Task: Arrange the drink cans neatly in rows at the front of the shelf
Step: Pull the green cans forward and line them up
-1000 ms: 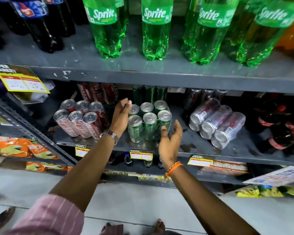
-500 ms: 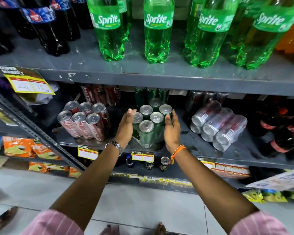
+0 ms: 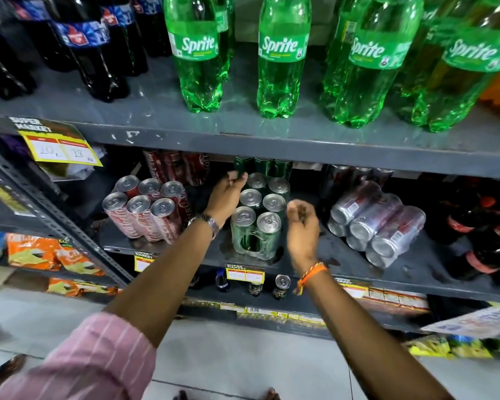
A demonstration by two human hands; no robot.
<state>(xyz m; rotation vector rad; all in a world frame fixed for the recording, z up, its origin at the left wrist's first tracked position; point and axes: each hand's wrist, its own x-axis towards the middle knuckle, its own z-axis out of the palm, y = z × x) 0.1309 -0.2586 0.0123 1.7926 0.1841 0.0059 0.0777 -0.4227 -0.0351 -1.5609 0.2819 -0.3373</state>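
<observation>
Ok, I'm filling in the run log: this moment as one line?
green can pack: upright, shelf front | left hand: at pack's left rear | right hand: beside pack, empty | silver can pack: on its side

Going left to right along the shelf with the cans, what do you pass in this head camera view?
Red cans → left hand → green cans → right hand → silver cans lying on their sides → dark bottles with red labels.
</observation>
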